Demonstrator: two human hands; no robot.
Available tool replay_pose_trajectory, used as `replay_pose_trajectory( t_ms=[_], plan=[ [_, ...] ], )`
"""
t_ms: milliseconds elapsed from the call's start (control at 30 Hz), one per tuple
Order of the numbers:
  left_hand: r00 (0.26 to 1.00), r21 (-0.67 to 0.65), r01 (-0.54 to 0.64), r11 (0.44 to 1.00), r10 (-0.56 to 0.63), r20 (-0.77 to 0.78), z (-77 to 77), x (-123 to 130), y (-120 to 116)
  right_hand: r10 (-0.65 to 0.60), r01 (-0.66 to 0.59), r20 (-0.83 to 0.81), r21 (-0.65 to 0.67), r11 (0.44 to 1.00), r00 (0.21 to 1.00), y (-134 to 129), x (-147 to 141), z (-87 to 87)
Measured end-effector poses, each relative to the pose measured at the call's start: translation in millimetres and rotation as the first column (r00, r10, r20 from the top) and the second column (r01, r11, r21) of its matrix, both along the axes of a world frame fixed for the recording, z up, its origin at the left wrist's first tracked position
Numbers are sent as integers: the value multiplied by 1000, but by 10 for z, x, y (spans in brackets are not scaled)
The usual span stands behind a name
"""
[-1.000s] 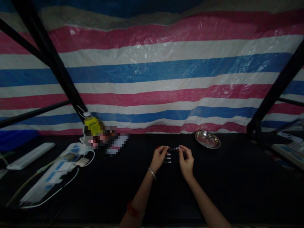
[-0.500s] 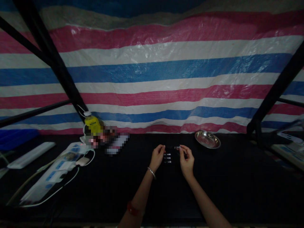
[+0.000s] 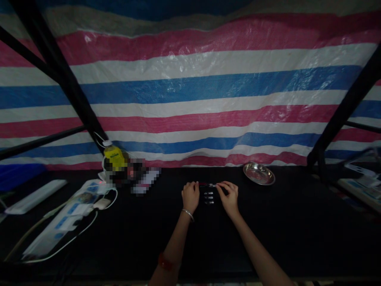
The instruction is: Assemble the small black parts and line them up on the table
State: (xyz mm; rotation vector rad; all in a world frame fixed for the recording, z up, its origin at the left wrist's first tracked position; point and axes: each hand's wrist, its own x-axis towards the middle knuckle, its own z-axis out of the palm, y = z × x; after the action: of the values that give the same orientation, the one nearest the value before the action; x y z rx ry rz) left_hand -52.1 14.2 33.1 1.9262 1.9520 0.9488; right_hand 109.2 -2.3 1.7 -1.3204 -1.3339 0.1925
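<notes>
Slim dark rod point(image 3: 211, 185) sits between the two hands, just short of the worktop point(image 3: 205, 246)'s far edge, about mid-width. Long axis left-right, near parallel to that edge. Silver end points at the right hand point(image 3: 230, 200); dark end, hint of red there, points at the left hand point(image 3: 190, 196).

Right is the sure contact: thumb and forefinger pinched closed on the silver end, no gap I can make out. Left is curled, back of hand up, fingertips right by the dark end; can't tell from here if it has hold.

Three short cylinders point(image 3: 209, 197) lie on the near-edge side of the rod, apart from each other, axes matching it. Bright metallic right ends, darker left ends; too small to read detail.

Round metal dish point(image 3: 258, 174), polished, shallow, by the far edge, right of the right hand. Worktop is matte black. Behind it, striped woven-plastic tarp point(image 3: 208, 85), glossy and creased. Smooth silver bangle point(image 3: 188, 215) on the left wrist.
</notes>
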Motion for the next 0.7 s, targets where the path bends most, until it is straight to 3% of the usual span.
replay_pose_trajectory(
  t_ms=[100,467,700],
  plan=[
    [997,-78,-47,996,42,-66,4,-20,-3,-4,7,56,-60,998,998,34,9,-44],
    [984,-154,-146,977,127,-127,-9,-43,14,5,18,154,-149,989,988,172,7,-124],
    [972,-201,-209,957,181,-153,-9,-29,39,23,44,213,-301,953,977,124,-5,-61]
  ],
)
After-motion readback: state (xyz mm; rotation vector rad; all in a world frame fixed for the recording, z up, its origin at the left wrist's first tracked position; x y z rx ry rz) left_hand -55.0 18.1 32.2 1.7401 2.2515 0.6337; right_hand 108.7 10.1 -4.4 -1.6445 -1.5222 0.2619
